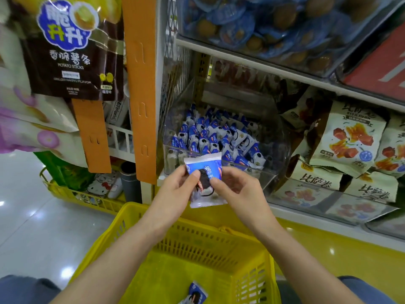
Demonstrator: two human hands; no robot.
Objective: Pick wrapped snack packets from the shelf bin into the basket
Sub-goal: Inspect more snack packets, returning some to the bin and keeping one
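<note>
A blue and white wrapped snack packet is held upright between both hands, just in front of the clear shelf bin. My left hand pinches its left edge and my right hand pinches its right edge. The bin holds several more blue and white packets. Below my forearms sits the yellow basket. One packet lies on the basket floor near the bottom of the view.
Cream snack bags fill the bin to the right. A dark potato-stick bag and orange hanging strips hang at the left. Another yellow basket stands on the tiled floor at left. A shelf of blue cups is above.
</note>
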